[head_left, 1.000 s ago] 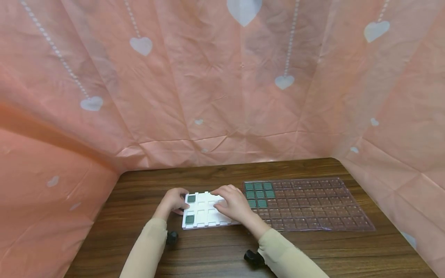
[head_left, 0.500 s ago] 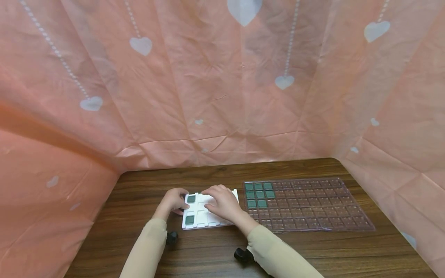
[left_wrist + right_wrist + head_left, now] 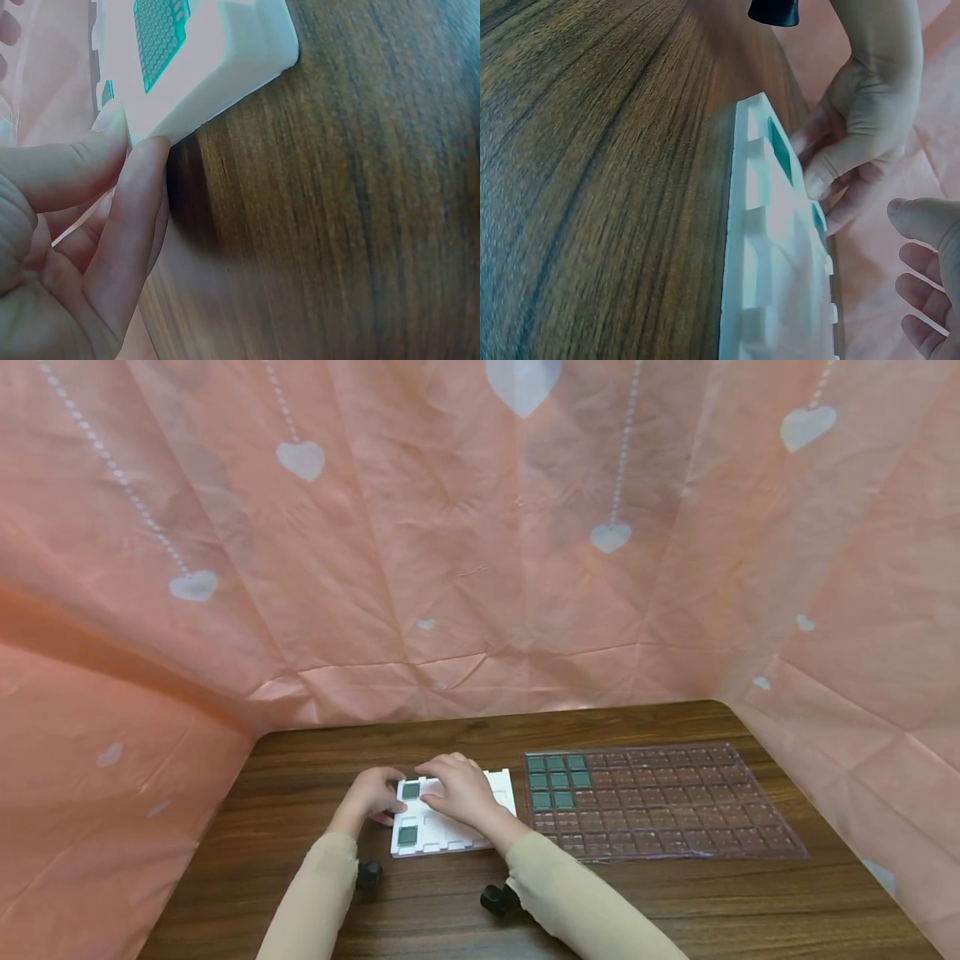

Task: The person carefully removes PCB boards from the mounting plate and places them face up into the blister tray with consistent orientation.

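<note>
A white tray point(image 3: 457, 833) with rows of shallow recesses lies on the table in the head view. Two square green chips sit in its left column, a far chip point(image 3: 411, 790) and a near chip point(image 3: 407, 836). At the tray's left edge, my left hand point(image 3: 375, 795) pinches the rim between thumb and fingers, close beside the far chip; the left wrist view shows this grip on the white tray point(image 3: 225, 52). My right hand point(image 3: 461, 789) is over the tray's far middle part, its thumb and fingers spread apart. Nothing shows between the right hand's fingers point(image 3: 930, 222) in the right wrist view.
A clear plastic tray point(image 3: 675, 797) with a grid of pockets lies right of the white tray. Several green chips point(image 3: 558, 780) fill its far left pockets. A pink curtain point(image 3: 480, 568) with white hearts surrounds the wooden table point(image 3: 420, 910). Black wrist mounts point(image 3: 497, 900) hang below both sleeves.
My right hand has moved left across the white tray, uncovering its right end and nearing the far chip. The left hand keeps its hold on the tray's edge.
</note>
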### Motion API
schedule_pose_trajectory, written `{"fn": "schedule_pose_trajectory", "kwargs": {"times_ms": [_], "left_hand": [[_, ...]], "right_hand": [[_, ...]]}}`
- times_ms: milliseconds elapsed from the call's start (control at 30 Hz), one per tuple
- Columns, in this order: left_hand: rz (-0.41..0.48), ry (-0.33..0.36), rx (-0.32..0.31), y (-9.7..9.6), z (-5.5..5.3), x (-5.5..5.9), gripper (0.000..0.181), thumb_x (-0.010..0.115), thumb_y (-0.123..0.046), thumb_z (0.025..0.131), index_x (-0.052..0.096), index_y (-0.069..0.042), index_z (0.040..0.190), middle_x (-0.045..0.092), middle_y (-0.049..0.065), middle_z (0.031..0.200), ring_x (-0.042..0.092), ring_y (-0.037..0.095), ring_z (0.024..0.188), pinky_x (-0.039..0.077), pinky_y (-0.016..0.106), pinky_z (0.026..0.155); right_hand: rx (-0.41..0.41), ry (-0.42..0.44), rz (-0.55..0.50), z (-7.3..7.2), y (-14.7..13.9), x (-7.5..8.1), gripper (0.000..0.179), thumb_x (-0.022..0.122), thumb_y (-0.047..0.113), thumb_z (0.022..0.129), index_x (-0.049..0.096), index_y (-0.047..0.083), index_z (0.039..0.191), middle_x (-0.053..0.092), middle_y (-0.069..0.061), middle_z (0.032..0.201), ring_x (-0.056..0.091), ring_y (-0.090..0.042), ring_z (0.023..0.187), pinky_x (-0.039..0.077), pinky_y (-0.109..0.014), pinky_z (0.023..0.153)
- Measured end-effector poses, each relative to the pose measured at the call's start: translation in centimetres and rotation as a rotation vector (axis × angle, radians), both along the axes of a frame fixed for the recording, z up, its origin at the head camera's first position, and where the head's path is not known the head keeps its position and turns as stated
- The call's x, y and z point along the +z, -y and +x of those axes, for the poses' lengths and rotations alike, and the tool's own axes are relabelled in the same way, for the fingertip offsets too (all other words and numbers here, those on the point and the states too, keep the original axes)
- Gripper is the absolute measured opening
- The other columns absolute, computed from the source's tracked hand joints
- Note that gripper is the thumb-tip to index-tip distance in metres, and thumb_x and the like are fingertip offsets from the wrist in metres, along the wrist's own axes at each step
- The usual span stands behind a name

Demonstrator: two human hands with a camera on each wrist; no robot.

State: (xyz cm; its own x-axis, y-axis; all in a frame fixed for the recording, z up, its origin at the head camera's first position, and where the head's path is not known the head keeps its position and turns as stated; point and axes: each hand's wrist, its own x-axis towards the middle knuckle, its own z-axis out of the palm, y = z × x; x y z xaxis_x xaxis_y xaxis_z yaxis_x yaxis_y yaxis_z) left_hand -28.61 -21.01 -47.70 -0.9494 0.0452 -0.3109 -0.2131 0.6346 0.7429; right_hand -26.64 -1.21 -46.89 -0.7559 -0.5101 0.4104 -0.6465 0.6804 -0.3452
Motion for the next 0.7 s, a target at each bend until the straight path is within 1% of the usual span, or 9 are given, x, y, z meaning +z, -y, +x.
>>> {"fn": "schedule_pose_trajectory", "kwargs": {"times_ms": [167, 367, 533, 700], "left_hand": [[0.004, -0.010, 0.004, -0.1, 0.1, 0.1, 0.056, 0.075, 0.015, 0.075, 0.059, 0.007, 0.129, 0.055, 0.018, 0.094, 0.063, 0.025, 0.067, 0.061, 0.033, 0.052], [0.006, -0.008, 0.009, -0.2, 0.1, 0.0, 0.056, 0.074, 0.015, 0.075, 0.059, 0.008, 0.128, 0.056, 0.018, 0.093, 0.063, 0.025, 0.065, 0.061, 0.033, 0.051], [0.011, -0.010, 0.010, -0.2, 0.0, -0.1, 0.056, 0.075, 0.015, 0.075, 0.059, 0.008, 0.128, 0.056, 0.018, 0.093, 0.064, 0.026, 0.067, 0.062, 0.033, 0.052], [0.017, -0.011, 0.005, -0.1, 0.0, -0.1, 0.055, 0.075, 0.015, 0.075, 0.059, 0.009, 0.127, 0.056, 0.018, 0.093, 0.063, 0.026, 0.067, 0.062, 0.034, 0.052]], "right_hand": [[-0.014, 0.018, 0.038, -0.5, 0.5, -0.6, 0.043, 0.079, 0.029, 0.083, 0.069, 0.018, 0.123, 0.067, 0.003, 0.116, 0.058, -0.019, 0.108, 0.051, -0.035, 0.089], [-0.043, 0.035, 0.092, -1.0, 1.2, -1.1, 0.044, 0.079, 0.030, 0.084, 0.068, 0.019, 0.125, 0.067, 0.003, 0.117, 0.058, -0.020, 0.109, 0.051, -0.035, 0.089], [-0.073, 0.021, 0.141, -1.4, 1.9, -1.6, 0.044, 0.079, 0.033, 0.083, 0.069, 0.022, 0.124, 0.067, 0.005, 0.116, 0.057, -0.018, 0.108, 0.050, -0.033, 0.087], [-0.092, 0.012, 0.175, -1.7, 2.5, -1.9, 0.044, 0.079, 0.035, 0.082, 0.069, 0.022, 0.123, 0.067, 0.006, 0.116, 0.056, -0.017, 0.108, 0.049, -0.032, 0.089]]}}
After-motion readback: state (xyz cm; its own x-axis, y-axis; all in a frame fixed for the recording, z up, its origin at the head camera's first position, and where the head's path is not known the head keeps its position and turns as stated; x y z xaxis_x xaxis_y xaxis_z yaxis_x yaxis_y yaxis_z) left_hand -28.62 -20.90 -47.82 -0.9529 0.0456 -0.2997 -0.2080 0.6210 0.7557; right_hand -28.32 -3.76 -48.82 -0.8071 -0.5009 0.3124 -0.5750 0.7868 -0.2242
